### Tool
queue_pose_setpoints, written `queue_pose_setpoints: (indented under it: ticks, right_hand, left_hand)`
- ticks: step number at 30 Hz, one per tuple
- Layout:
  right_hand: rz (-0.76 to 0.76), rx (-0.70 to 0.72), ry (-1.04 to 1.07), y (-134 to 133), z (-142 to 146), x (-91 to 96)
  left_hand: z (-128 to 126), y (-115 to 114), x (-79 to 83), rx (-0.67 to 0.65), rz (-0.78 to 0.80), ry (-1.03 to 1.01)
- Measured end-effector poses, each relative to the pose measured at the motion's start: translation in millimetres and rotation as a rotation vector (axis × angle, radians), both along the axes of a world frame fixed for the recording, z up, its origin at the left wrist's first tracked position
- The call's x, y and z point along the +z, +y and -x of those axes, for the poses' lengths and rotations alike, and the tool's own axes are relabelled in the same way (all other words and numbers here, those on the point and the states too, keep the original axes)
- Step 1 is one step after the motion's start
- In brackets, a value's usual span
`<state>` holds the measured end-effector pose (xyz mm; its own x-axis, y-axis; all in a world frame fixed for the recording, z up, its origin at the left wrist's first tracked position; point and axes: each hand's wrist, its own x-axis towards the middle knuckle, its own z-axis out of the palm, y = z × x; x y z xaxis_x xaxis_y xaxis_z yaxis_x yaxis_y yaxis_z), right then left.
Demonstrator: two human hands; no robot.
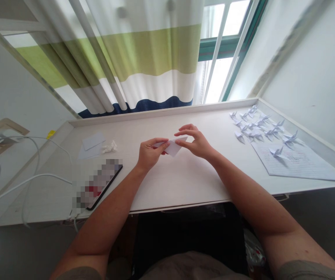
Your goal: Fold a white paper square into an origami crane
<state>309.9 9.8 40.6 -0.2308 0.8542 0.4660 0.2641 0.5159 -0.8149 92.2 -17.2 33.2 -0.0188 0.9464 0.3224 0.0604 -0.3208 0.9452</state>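
My left hand (151, 153) pinches a small folded sheet of white paper (173, 148) between thumb and fingers, above the middle of the desk. At the paper's upper right edge is my right hand (196, 142), its thumb against the sheet and its index finger curved close above. The paper has a pointed shape with its tip toward me; part of it is hidden behind my left fingers. Far to the right stand several folded paper cranes (255, 124), with one crane (276, 151) on a lined, written sheet (301, 165).
White paper squares (93, 142) and a crumpled tissue (109, 147) lie on the left of the white desk (167, 190). A dark-edged phone-like object (106, 190), its surface blurred out, rests beside my left forearm. White cables (39, 177) run along the left side. A curtain (155, 50) hangs behind.
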Motion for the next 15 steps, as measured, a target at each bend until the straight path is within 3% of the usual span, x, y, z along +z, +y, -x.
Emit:
queue_pose_setpoints:
  ticks: [4,15]
  right_hand:
    - [0.072,0.102,-0.014,-5,2,3.4]
    - [0.182,0.152,0.111,-15,1,16.5]
  left_hand:
    - [0,-1,2.1,-0.002,0.037,0.010]
    - [-1,-9,12.9,-0.079,0.105,-0.067]
